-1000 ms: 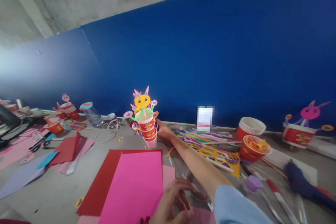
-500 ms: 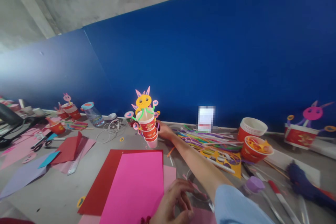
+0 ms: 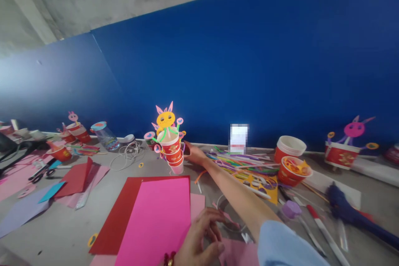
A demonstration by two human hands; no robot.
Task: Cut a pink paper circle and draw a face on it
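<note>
1. R hand (image 3: 193, 154): reached out fwd, at right side of cup stack (image 3: 173, 149). Fingers partly hidden behind it; can't tell if it's gripping or just touching.
2. Cup stack: approx. upright, just beyond far edge of dk red sheet (image 3: 116, 216); can't tell if base is on table (image 3: 70, 232). Yellow face w/ pink ears (image 3: 166, 119) on top, round-ended arms on sides.
3. L hand (image 3: 204, 239): near cam, by right edge of magenta sheet (image 3: 158, 216). Fingers bent, thumb apart, grip part-open, nothing visible in it. Red bead bracelet (image 3: 169, 259) on wrist.
4. Magenta sheet lies over dk red sheet.
5. Right of R hand: pile of coloured strips (image 3: 243, 166), then cup w/ orange scraps (image 3: 293, 171) in front of nested cups (image 3: 289, 149).
6. Far right: dk blue glue gun (image 3: 343, 208), pink-faced cup figure (image 3: 342, 156) behind.
7. Left of stack: white cable (image 3: 127, 156), clear jar w/ blue lid (image 3: 106, 138).
</note>
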